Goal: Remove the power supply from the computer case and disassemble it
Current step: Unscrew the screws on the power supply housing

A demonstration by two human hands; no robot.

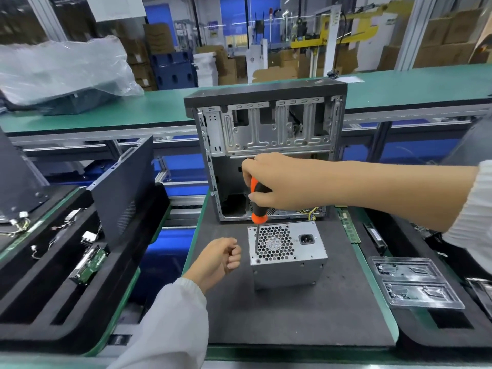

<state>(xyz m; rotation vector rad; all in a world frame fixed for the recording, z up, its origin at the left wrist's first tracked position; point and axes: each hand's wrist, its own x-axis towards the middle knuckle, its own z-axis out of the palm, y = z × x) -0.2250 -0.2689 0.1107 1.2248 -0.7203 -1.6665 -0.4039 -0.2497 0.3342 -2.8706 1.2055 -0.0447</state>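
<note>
A silver power supply stands on the dark mat in front of the open computer case. Its fan grille and power socket face up. My right hand grips an orange and black screwdriver held upright, its tip on the near left corner of the grille face. My left hand hovers just left of the power supply with its fingers loosely curled, holding nothing that I can see. Yellow and black wires show inside the case bottom.
A black side panel leans on the foam tray at the left, which holds a circuit board and small parts. A clear plastic tray lies at the right, beside a green memory stick. A plastic-wrapped case sits far left.
</note>
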